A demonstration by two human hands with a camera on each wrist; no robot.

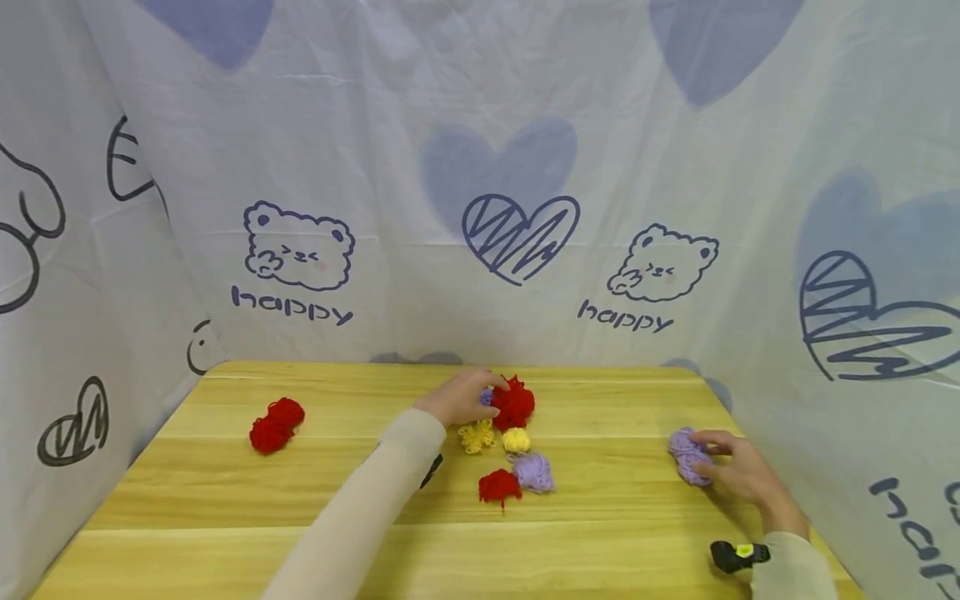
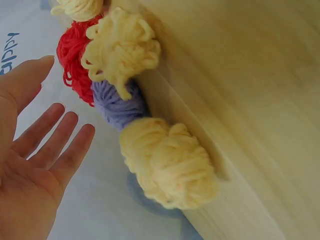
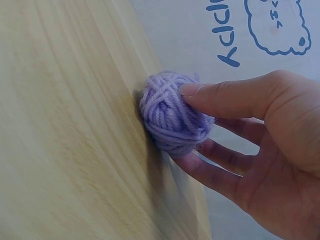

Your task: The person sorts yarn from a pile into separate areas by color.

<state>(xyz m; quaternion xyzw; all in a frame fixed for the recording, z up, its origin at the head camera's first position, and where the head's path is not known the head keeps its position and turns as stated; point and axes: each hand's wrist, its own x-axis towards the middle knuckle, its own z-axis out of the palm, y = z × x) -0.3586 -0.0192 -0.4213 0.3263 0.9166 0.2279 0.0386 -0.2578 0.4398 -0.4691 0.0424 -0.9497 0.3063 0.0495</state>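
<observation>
In the head view, my left hand (image 1: 459,398) reaches to a red yarn ball (image 1: 514,403) at the back middle of the table. The left wrist view has that hand (image 2: 37,155) with its fingers spread and nothing between them, beside the red yarn (image 2: 75,57). At the right, my right hand (image 1: 742,473) holds purple yarn (image 1: 688,457), which looks like two small balls together. Thumb and fingers lie on either side of one purple ball (image 3: 172,114) in the right wrist view; it sits against the tabletop.
Around the left hand lie a looped yellow yarn piece (image 1: 477,436), a yellow ball (image 1: 516,440), a purple ball (image 1: 533,472), a small red ball (image 1: 499,486) and partly hidden purple yarn (image 1: 487,397). Red yarn (image 1: 277,425) lies left on the wooden table (image 1: 600,533). Printed curtains (image 1: 405,250) enclose it.
</observation>
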